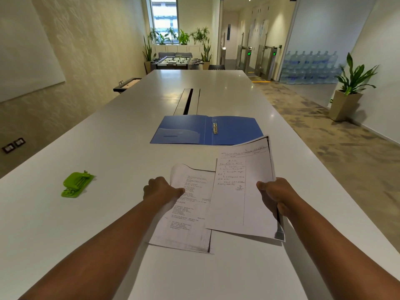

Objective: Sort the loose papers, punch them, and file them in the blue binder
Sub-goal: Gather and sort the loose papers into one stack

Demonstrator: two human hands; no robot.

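Binder point(206, 130) lies behind the papers point(216, 202), punch point(76, 184) at left.

Long white table point(108, 213), far window point(164, 16), potted plants point(350, 83).

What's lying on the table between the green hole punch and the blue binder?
Nothing: in the head view, only bare white table separates the green hole punch from the blue binder.

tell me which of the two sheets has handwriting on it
The sheet in the right hand, the handwritten sheet; the typed sheet under the left hand carries printed text.
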